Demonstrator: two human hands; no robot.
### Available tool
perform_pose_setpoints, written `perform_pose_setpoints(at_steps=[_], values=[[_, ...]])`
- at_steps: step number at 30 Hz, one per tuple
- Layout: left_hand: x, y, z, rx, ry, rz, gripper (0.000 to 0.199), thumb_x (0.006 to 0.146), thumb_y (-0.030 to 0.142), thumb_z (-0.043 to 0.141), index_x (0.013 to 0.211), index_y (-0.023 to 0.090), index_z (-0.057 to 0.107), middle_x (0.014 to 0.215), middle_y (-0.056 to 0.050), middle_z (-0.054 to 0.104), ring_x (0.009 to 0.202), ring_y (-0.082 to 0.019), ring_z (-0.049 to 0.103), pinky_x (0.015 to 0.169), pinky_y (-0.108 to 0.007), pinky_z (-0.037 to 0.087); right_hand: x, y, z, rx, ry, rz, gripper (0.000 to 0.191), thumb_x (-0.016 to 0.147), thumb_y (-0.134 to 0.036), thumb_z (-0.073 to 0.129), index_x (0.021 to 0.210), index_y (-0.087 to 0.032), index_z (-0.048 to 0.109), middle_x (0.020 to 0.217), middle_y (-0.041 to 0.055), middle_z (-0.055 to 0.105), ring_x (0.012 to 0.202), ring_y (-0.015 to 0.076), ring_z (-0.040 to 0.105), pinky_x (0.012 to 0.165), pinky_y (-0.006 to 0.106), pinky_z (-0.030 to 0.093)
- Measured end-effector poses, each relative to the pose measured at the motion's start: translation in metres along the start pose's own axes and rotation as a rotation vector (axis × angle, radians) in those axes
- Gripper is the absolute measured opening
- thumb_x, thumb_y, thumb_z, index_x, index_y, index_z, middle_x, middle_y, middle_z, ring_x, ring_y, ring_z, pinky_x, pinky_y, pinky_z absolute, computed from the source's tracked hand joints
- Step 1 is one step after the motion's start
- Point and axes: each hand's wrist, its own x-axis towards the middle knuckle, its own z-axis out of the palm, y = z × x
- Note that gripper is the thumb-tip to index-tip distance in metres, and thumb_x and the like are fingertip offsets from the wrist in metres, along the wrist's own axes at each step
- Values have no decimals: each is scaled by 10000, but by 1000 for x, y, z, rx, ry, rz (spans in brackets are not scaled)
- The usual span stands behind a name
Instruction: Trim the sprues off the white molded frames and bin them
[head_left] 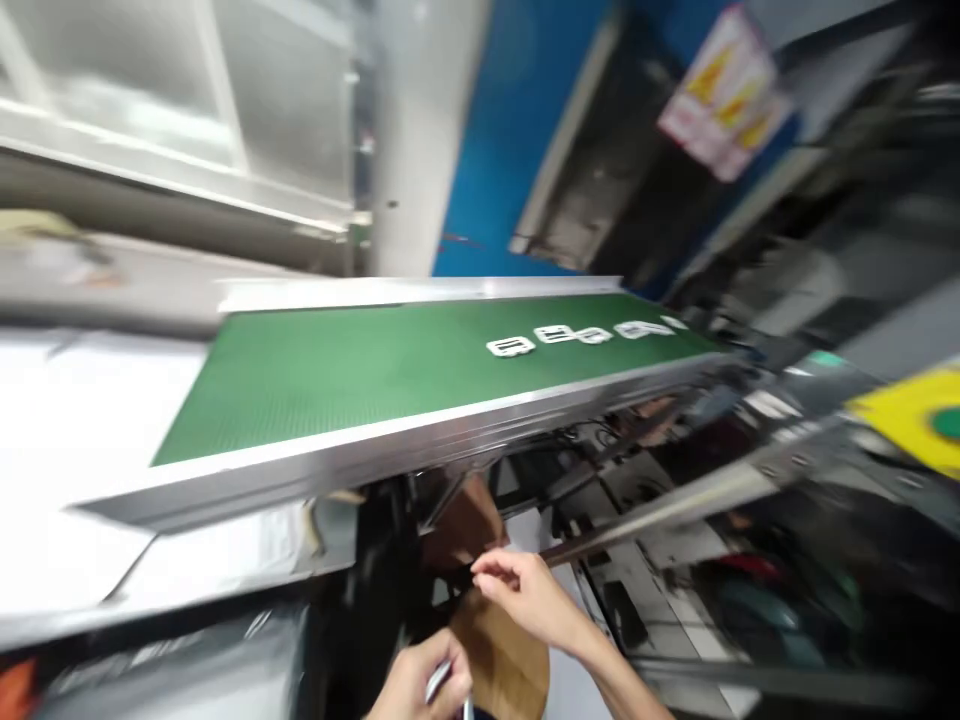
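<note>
My left hand (429, 676) is at the bottom edge of the view, its fingers closed around a small whitish piece (438, 680). Only part of that piece shows between thumb and fingers, so its kind cannot be made out. To the right and a little higher is my right hand (529, 598), apart from the left one. Its fingers are loosely bent, with a small gap to the thumb and nothing visible between them. Beneath both hands is a round brown wooden surface (510, 655), perhaps a stool seat.
Ahead runs a green conveyor belt (337, 360) with a metal side rail (375, 435). Several small white slotted frame-like parts (511, 347) lie towards its right end. A white table (82, 410) adjoins the left. Metal bars (675, 510) and a yellow panel (911, 415) are at right.
</note>
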Motion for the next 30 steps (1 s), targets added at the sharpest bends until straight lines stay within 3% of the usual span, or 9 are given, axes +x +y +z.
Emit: perform_pose_setpoints(at_steps=[4,7,11,14,17,20,23,26,30], values=[[-37,-8,-5,-126,182,-26,389,786,544,507,685,173,452,651,3,430,633,-148,361,592,-270,318,60,-26,62,-239,-315,-173,303,842,-367,470,1058,-223,625,1015,37,664,920,185,607,801,283,453],[-59,-12,-10,-111,316,-56,317,824,465,483,697,176,455,671,0,446,655,-153,377,613,-264,320,108,-43,114,-431,-452,-172,558,768,-450,567,1268,-216,482,1338,86,463,1204,239,446,986,330,348],[-89,-19,-9,-37,473,-144,278,848,419,439,701,185,468,663,0,452,652,-163,395,607,-263,320,167,-53,172,-558,-421,-81,991,669,-526,648,1439,-190,122,1500,174,45,1362,346,103,1054,507,188],[-103,-21,-7,-34,567,-206,264,862,397,422,710,189,478,676,-2,479,663,-170,426,614,-261,331,191,-56,201,-627,-353,-26,1040,678,-502,651,1440,-183,19,1485,208,58,1357,366,84,1033,571,149],[-110,-20,-7,-62,626,-224,269,876,398,409,724,191,491,682,2,487,667,-173,446,617,-261,342,195,-58,211,-672,-309,27,1019,647,-411,692,1426,-119,104,1434,244,191,1320,391,184,1017,561,188],[-110,-19,-10,-98,616,-229,266,872,398,428,740,187,521,697,-2,514,688,-182,470,635,-268,355,190,-57,200,-678,-307,88,850,654,-354,663,1361,-69,286,1362,253,320,1252,389,314,961,487,307],[-104,-17,-15,-117,549,-219,245,861,382,456,754,182,547,719,-8,543,714,-190,492,665,-276,366,176,-47,165,-626,-380,113,497,708,-308,571,1156,-98,528,1161,172,543,1078,299,507,839,354,405],[-92,-16,-19,-111,462,-220,236,855,373,473,758,176,558,719,-10,554,713,-189,502,671,-276,375,143,-34,108,-530,-451,85,337,730,-237,503,1053,-173,576,984,51,627,895,184,572,726,247,408],[-72,-11,-23,-45,358,-210,216,842,347,490,716,178,536,671,7,530,667,-172,482,635,-260,371,71,-24,20,-477,-573,-52,310,730,-193,480,1028,-196,563,871,-2,628,749,135,546,656,224,370]])
